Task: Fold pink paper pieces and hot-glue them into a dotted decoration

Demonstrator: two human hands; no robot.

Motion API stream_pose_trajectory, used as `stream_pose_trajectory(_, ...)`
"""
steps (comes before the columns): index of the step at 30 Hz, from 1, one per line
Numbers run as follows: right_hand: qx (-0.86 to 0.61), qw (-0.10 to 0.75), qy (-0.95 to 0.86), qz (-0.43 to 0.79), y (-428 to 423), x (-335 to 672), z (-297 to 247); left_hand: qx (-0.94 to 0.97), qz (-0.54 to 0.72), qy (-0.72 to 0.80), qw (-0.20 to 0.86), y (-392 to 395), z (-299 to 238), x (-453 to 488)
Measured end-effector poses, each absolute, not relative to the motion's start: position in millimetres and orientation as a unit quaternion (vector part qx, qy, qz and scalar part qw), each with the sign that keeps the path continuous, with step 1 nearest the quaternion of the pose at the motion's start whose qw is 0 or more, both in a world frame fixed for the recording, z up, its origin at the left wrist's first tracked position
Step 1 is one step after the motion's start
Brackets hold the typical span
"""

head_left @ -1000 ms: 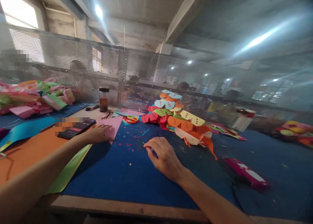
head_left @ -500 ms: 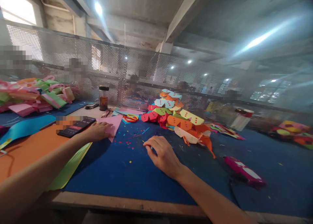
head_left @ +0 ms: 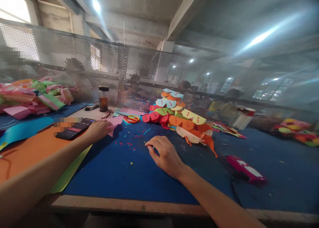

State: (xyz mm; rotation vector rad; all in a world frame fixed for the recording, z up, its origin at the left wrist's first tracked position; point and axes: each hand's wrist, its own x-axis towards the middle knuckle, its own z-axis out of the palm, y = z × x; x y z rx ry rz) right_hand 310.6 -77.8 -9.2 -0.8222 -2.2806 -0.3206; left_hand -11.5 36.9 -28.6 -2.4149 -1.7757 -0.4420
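Note:
My left hand (head_left: pixel 99 130) is at the left, beside a black phone (head_left: pixel 74 129), its fingers closed on the edge of a sheet of pink paper (head_left: pixel 115 123). The sheet is bent, and the fingertips are partly hidden. My right hand (head_left: pixel 164 155) rests on the blue table top (head_left: pixel 109 181), its fingers loosely curved, the thumb apart from them, nothing in it. Small paper scraps (head_left: pixel 128 144) lie between the hands. Beyond my right hand is a heap of folded, dotted paper pieces (head_left: pixel 183 121) in several colours.
Yellow-handled scissors (head_left: pixel 132 118) and a dark-lidded jar (head_left: pixel 103 99) stand behind the left hand. Orange paper (head_left: pixel 27 155) and green paper (head_left: pixel 72 171) cover the left side. A magenta device (head_left: pixel 245 170) with a cord lies right. People sit behind a perforated metal screen (head_left: pixel 144 62).
The pink paper has bent up and shifted under my left hand, which has moved slightly left. My right hand keeps nearly the same pose. The whole view has shifted a little.

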Motion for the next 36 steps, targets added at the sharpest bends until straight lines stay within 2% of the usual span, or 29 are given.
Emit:
stream_pose_trajectory(10, -0.32, 0.367, -0.865, -0.127, -77.5, 311.7, -6.0, -0.725, -0.255, -0.637, 0.053, 23.8, -6.6, -11.3)
stream_pose_trajectory(27, -0.363, 0.372, -0.844, -0.13, -73.2, 316.8, -6.3, -0.676, -0.343, -0.652, -0.004, 18.2, 4.9, -14.2)
stream_pose_trajectory(32, -0.378, 0.378, -0.832, -0.145, -72.2, 319.9, -3.6, -0.634, -0.426, -0.645, -0.028, 14.2, 15.3, -17.5)
stream_pose_trajectory(36, -0.4, 0.375, -0.829, -0.108, -67.5, 323.6, -3.2, -0.598, -0.514, -0.611, -0.068, 16.0, 19.2, -18.1)
